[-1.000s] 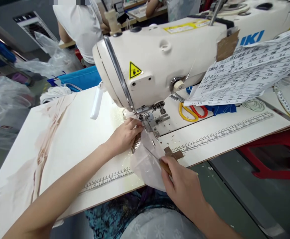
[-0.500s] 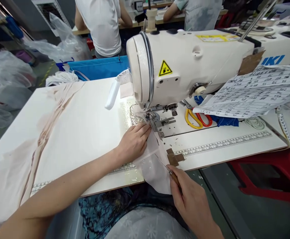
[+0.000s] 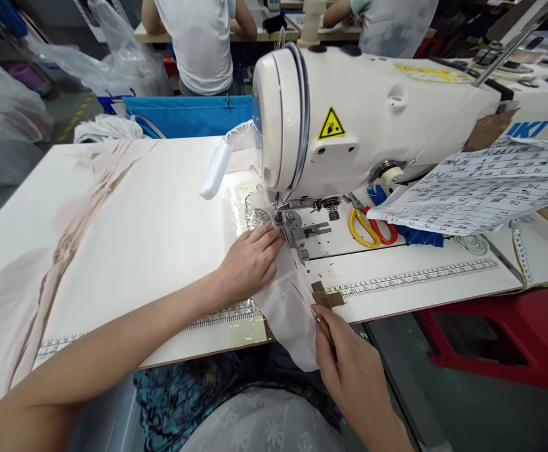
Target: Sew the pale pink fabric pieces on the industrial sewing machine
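My left hand [image 3: 250,262] lies on a strip of thin pale pink fabric [image 3: 287,314], fingers stretched out flat with their tips close to the presser foot [image 3: 279,218] of a white sewing machine [image 3: 358,119]. The fabric runs under the foot and hangs over the table's front edge. In my right hand [image 3: 349,364] is an awl [image 3: 321,324] with a wooden handle and a thin metal shaft; the fingers are closed around the handle. Its tip points up and left over the fabric, below my left hand. Whether the tip touches the cloth, I cannot tell.
Gathered pink fabric [image 3: 61,251] lies along the left of the white table [image 3: 161,207]. Scissors [image 3: 365,227], with yellow and red handles, rest right of the needle, near printed sheets [image 3: 481,188]. A red stool [image 3: 504,339] stands at right. Two people sit working beyond the machine.
The view has shifted slightly. The awl's tip has moved a little up on the fabric, and more of the cloth below it shows. My left hand stays by the presser foot.
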Motion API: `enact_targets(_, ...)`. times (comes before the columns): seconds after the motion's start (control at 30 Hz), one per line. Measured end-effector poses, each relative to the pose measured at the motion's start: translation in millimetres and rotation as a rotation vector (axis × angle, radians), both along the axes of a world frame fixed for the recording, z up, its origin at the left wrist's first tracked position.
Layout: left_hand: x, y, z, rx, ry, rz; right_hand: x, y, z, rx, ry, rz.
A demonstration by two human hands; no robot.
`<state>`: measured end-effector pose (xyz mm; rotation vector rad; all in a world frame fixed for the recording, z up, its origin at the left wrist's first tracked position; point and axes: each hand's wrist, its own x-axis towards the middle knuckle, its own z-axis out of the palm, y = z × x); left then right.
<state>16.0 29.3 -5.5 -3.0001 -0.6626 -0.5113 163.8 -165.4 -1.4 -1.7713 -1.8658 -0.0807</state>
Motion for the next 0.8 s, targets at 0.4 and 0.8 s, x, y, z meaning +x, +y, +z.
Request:
enact_targets(0.4,3.2,-15.0,-0.9,-0.015,0.023,0.022,-0.9,6.7,2.9,-0.055,-0.028,-0.019)
enact_targets(0.8,1.5,-22.2,-0.7,-0.031,0.057,0.018,-3.1,14.0,4.0,-0.055,-0.037,-0.017)
